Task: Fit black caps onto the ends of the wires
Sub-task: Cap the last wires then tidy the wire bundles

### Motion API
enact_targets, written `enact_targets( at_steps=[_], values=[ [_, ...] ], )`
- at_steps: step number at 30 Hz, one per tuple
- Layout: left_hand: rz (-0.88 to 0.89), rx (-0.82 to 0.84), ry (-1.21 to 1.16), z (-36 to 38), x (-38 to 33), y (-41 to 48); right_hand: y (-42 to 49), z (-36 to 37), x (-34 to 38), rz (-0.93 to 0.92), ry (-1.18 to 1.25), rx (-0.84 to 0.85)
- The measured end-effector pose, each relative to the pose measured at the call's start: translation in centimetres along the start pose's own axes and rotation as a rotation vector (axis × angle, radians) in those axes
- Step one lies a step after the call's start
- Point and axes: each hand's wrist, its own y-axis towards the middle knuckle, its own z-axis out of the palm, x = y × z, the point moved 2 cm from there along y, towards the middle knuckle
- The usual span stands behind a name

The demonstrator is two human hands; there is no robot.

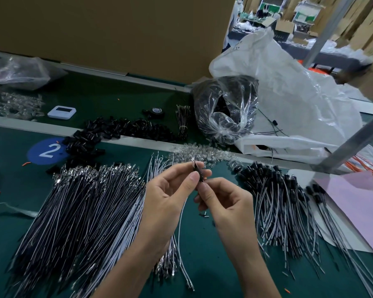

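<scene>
Green matting covers the bench (202,254), and above its middle both hands meet on one black cap (200,174). The left hand (170,194) pinches the cap between thumb and fingertips, its other fingers curled loosely. The right hand (224,201) closes thumb and forefinger on the cap's lower end, where a pale wire (179,229) leaves the grip and hangs down between the wrists to the bench. Whether the cap is fully seated on the wire cannot be told, as the fingers hide the joint.

Left of the hands lies a broad fan of bare wires (84,211), their metal ends pointing away from the person. Right of the hands lies a heap of capped wires (278,194), black caps at the far ends. Loose caps (121,127) are piled beyond the bare wires, spilling across a grey rail (138,143). Clear small parts (202,152) lie just beyond the hands. A bag of dark parts (224,112) sits behind them beside a large white sack (289,93). Pink sheet (357,203) lies at far right, and a blue disc marked 2 (47,150) at left
</scene>
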Motion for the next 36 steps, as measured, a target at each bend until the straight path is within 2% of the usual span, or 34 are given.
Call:
enact_targets(
  at_steps=[3, 9, 23, 27, 36],
  values=[
    [0.001, 0.003, 0.006, 0.1, 0.2, -0.1, -0.1, 0.1, 0.0, -0.037, -0.031, -0.026],
    [0.027, -0.008, 0.0, 0.1, -0.3, 0.0, -0.3, 0.1, -0.2, 0.007, 0.063, -0.035],
    [-0.043, -0.078, -0.089, -0.4, -1.1, 0.5, -0.6, 0.5, -0.5, 0.051, 0.145, -0.025],
    [-0.019, -0.068, -0.043, -0.6, -1.3, 0.6, -0.6, 0.5, -0.5, 0.062, 0.151, -0.017],
    [-0.002, -0.044, -0.095, -1.0, -1.8, 0.7, -0.7, 0.7, -0.4, 0.063, 0.19, -0.01]
  ],
)
